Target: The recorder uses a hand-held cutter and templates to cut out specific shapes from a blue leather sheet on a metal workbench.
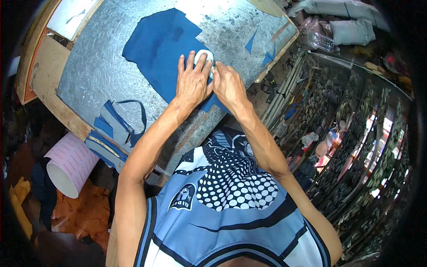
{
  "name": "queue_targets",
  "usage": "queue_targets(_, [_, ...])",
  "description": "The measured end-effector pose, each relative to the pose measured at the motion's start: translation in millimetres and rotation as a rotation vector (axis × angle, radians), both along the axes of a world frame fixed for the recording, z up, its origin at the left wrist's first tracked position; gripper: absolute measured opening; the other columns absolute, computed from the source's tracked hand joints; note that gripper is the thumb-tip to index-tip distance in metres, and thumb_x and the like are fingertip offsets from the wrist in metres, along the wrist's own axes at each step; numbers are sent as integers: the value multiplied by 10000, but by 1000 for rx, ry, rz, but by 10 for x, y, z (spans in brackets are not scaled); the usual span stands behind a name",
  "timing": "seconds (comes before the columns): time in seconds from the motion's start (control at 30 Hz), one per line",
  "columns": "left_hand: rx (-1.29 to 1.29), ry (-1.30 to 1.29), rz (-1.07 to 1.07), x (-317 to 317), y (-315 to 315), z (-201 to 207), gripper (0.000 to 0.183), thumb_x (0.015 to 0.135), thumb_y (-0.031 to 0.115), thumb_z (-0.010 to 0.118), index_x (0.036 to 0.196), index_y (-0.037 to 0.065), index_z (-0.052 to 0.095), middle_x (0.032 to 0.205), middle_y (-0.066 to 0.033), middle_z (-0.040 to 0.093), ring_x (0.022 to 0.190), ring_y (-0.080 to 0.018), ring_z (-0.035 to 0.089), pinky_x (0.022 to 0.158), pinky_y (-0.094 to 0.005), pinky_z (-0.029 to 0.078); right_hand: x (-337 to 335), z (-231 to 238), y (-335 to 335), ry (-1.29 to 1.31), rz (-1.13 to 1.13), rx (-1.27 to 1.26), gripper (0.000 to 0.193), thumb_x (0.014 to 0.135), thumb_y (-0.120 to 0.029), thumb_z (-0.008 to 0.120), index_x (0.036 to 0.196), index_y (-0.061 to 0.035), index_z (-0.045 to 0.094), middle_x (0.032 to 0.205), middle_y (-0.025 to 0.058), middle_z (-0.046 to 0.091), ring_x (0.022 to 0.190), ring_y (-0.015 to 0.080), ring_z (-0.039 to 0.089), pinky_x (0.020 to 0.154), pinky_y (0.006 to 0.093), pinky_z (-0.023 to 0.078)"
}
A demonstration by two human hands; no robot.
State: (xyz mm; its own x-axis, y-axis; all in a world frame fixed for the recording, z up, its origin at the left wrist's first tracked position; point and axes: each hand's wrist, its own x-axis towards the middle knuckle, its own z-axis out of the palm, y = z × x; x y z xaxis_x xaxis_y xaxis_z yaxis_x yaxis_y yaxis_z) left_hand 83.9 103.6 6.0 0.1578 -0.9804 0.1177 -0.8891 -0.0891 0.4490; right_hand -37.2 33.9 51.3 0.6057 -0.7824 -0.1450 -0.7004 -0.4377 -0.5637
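Note:
A blue sheet (162, 44), leather-like with an irregular cut edge, lies flat on a scratched metal-topped table (100, 53). On its right part rests a small white rounded piece (204, 54), which looks like a pattern template. My left hand (192, 82) lies flat with its fingers stretched forward, the fingertips pressing on the white piece and the sheet. Right beside it, my right hand (229, 86) is closed in a pinch along the white piece's right edge. Whatever it grips is hidden by the fingers.
Blue offcuts (109, 144) are heaped at the table's left front edge. Thin blue scraps (251, 41) lie at the far right of the tabletop. A pale pink rolled sheet (71, 164) and orange-brown leather (82, 213) are below left. Metal rods (282, 91) and dark racks (347, 124) stand to the right.

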Motion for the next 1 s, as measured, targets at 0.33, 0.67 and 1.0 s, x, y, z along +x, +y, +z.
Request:
queue_targets(0.33, [-18,1,-21,43,34,-43,475,871,291,607,1284,56,603,1429,-157,480,1350,-423,378,1119,-627,229,52,135,164,118,-23,23,269,973,-163,502,1074,65,603,968,329,623,854,493,653,741,533,545])
queue_targets(0.67, [-28,-45,14,-4,65,-62,506,860,329,634,1284,56,601,1429,-146,485,1356,-415,378,1124,-620,232,-71,104,111,103,59,37,257,957,-163,517,1049,41,645,968,320,635,889,487,648,784,540,530])
queue_targets(1.0, [56,-63,116,-134,-4,75,617,794,422,726,1294,86,589,1423,-122,494,1334,-444,404,1106,-647,235,-445,113,-150,116,235,-98,266,923,-190,581,1146,-74,668,1006,254,655,905,453,651,787,520,534])
